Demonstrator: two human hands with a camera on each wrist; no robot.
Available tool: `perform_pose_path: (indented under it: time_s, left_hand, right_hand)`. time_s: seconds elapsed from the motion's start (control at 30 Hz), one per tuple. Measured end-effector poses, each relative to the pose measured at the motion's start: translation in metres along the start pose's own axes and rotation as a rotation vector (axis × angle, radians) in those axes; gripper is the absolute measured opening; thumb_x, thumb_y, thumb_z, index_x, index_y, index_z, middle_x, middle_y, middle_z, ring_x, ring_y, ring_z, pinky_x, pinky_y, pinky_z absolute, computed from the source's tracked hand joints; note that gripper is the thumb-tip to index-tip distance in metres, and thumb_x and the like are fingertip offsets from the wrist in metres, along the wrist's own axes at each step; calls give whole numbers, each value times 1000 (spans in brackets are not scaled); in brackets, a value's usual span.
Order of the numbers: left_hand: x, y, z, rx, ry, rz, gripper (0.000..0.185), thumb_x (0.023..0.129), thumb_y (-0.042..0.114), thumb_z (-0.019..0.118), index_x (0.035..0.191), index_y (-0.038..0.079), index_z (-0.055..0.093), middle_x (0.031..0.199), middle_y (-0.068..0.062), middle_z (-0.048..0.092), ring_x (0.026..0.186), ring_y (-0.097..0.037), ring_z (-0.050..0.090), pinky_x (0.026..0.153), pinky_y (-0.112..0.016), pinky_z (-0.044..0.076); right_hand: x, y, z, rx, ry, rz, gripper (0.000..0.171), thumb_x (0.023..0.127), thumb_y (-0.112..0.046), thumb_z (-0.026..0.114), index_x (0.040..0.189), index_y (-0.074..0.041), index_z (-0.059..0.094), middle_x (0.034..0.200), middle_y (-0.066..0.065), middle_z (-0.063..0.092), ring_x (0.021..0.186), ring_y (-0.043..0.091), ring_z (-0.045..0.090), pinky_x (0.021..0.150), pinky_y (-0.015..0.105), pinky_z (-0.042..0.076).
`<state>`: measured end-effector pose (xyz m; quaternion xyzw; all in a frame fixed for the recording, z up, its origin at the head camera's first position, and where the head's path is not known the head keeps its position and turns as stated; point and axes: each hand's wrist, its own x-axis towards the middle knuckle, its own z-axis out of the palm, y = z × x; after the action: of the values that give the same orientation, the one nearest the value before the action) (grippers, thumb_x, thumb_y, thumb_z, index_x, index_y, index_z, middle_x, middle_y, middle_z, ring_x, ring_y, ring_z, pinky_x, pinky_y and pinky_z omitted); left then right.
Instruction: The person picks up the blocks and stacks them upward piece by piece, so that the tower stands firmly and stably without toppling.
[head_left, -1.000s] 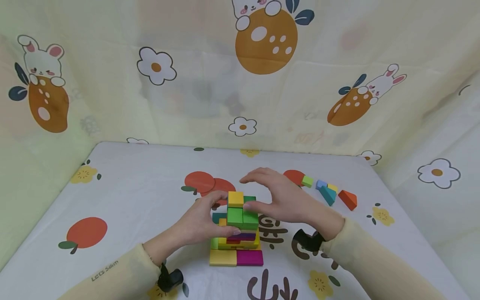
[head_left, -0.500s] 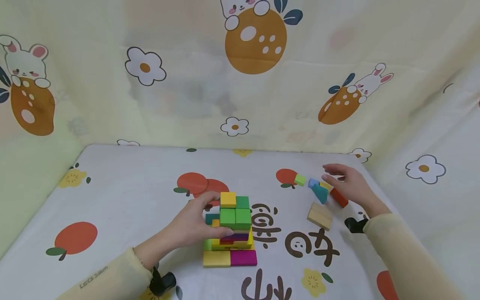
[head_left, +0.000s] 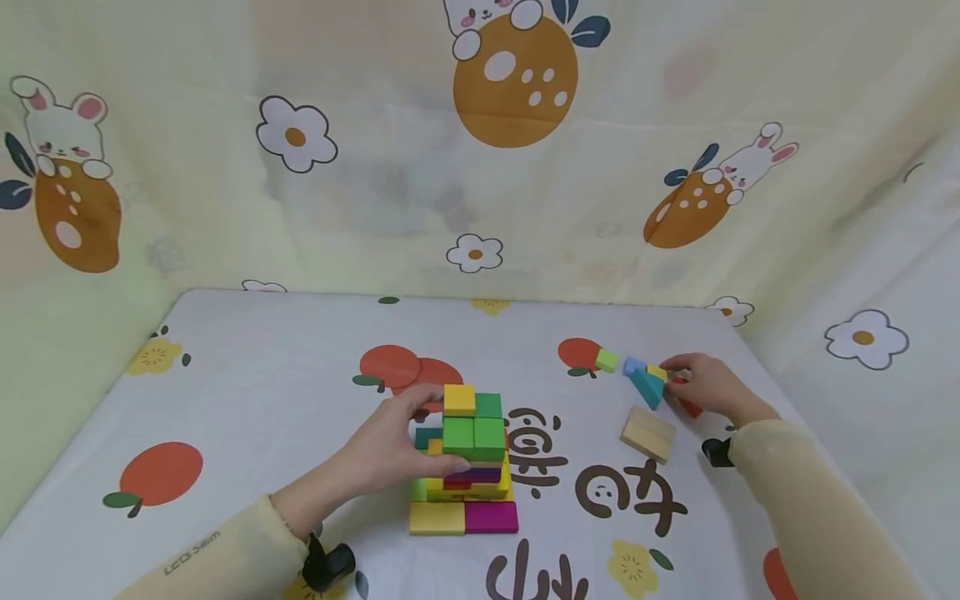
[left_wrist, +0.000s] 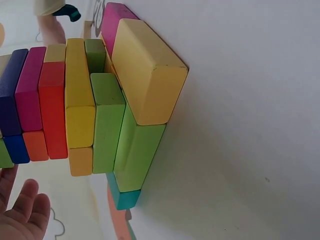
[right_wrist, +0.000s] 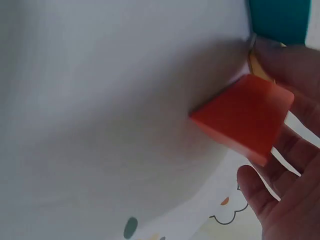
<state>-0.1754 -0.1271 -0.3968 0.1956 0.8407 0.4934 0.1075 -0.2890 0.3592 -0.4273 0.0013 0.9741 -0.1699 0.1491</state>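
Note:
In the head view a tower of coloured blocks (head_left: 474,437) stands at the table's middle. My left hand (head_left: 386,442) holds its left side high up, thumb across the front and index finger toward the back. In the left wrist view some of its fingers (left_wrist: 27,202) stand free of the blocks (left_wrist: 80,100). My right hand (head_left: 716,387) has thumb and index finger at the right end of a small yellow block (head_left: 656,373), pinching it. A red-orange wedge block (right_wrist: 247,115) lies right under this hand, partly hidden by it in the head view.
Left of the right hand lie a teal triangular block (head_left: 648,387), a small blue block (head_left: 633,366) and a light green block (head_left: 606,360). Two plain wooden blocks (head_left: 647,433) rest nearer me. A printed cloth hangs behind the table (head_left: 262,400).
My right hand has left the tower, moved right to the loose blocks, then lowered its fingertips to the yellow one. My left hand stays on the tower.

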Motion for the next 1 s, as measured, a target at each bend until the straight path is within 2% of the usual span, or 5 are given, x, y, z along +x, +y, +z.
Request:
perform_pose_path:
  time_s: [0.3, 0.47, 0.6, 0.8, 1.0]
  left_hand:
    - [1, 1, 2, 6, -6, 3, 67, 77, 30, 90, 132, 10, 58, 122, -3, 65, 122, -35, 57, 99, -51, 55]
    - [0, 1, 0, 7, 0, 8, 66, 77, 29, 90, 131, 10, 58, 121, -3, 65, 121, -34, 57, 99, -52, 55]
    - [0, 0, -1, 6, 0, 4, 66, 77, 30, 90, 132, 10, 58, 122, -4, 65, 121, -34, 57, 100, -52, 55]
    - [0, -1, -1, -2, 1, 8, 67, 77, 29, 91, 132, 10, 58, 122, -3, 65, 120, -34, 57, 100, -51, 54]
    - [1, -2, 0, 9, 7, 14, 68, 76, 30, 91, 133, 9, 58, 123, -3, 66, 121, -34, 58, 101, -52, 53]
  right_hand:
    - [-11, -1, -10, 0, 54, 36, 52, 98, -25, 62, 136, 9, 54, 139, 37, 50, 115, 47, 49, 102, 66, 48]
    - [-23, -26, -26, -11, 126, -25, 59, 97, -34, 67, 138, 5, 54, 144, 36, 45, 127, 53, 42, 105, 69, 45]
    - [-42, -72, -34, -36, 187, -147, 53, 96, -32, 71, 135, 2, 59, 143, 32, 50, 133, 52, 41, 108, 70, 41]
    - [-76, -160, -28, -36, 274, -462, 39, 90, -19, 79, 122, 0, 68, 132, 21, 62, 127, 42, 52, 106, 63, 47]
    - [-100, -217, -11, -32, 236, -700, 31, 88, -18, 81, 114, -5, 71, 128, 13, 65, 127, 34, 55, 103, 54, 53]
